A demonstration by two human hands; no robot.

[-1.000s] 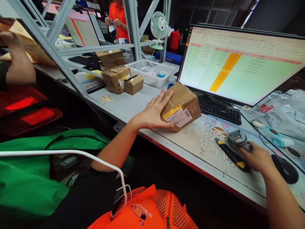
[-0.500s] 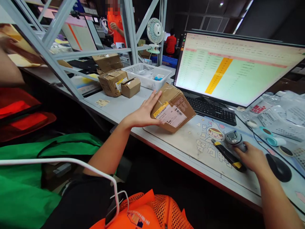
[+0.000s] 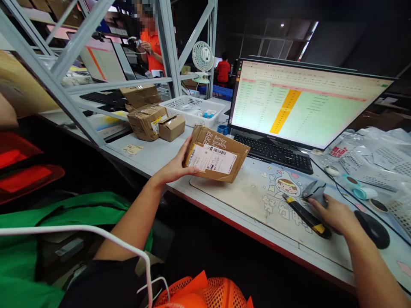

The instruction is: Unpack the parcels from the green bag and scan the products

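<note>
My left hand [image 3: 178,167] grips the left end of a brown cardboard box [image 3: 236,149], thumb on the front and fingers behind. The box is tilted over the desk mat, with its white shipping label and printed words facing me. At the right, my right hand [image 3: 335,214] is wrapped around a grey barcode scanner [image 3: 314,191], whose head points up and leftward. Beside the scanner lies a yellow and black utility knife [image 3: 306,217] on the mat. A black mouse [image 3: 372,229] rests just right of that hand.
Behind the box stand a keyboard [image 3: 272,154] and a monitor [image 3: 308,102]. Small cartons [image 3: 172,127] and a white basket [image 3: 192,102] sit further back left, near a metal frame [image 3: 86,124]. Plastic bags [image 3: 382,145] crowd the right. A person in orange [image 3: 154,47] stands beyond.
My left hand has turned the box so its label faces me more squarely. The scanner's head has rotated slightly in my right hand, and my view has shifted a little.
</note>
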